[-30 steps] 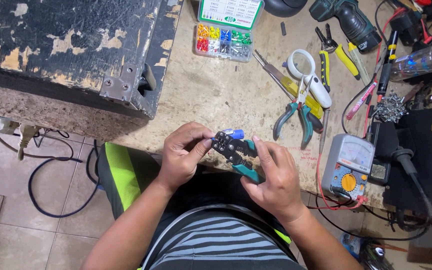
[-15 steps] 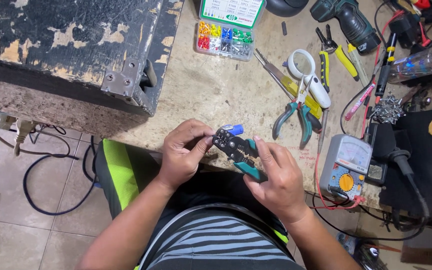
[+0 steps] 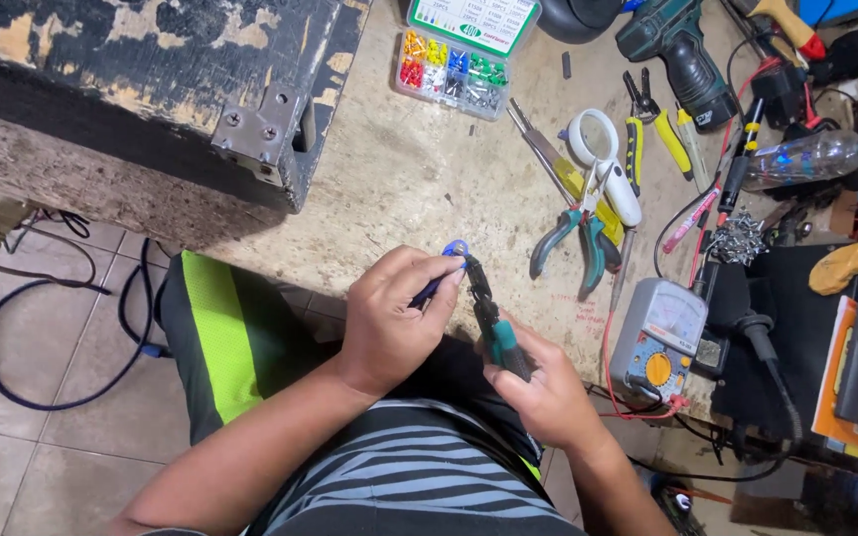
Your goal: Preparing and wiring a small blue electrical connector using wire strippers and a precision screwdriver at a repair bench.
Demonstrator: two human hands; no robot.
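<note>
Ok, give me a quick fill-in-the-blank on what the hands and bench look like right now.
1. The right hand grips a crimper by its ____ handles.
2. The left hand holds a small ____ terminal at the crimper's tip.
3. The meter on the bench has an ____ dial.

Missing words: teal; blue; orange

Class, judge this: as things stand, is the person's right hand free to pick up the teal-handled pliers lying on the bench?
Probably not at once. The right hand already grips a crimping tool. The pliers lie uncovered on the bench, so the path looks open once that hand is emptied.
</note>
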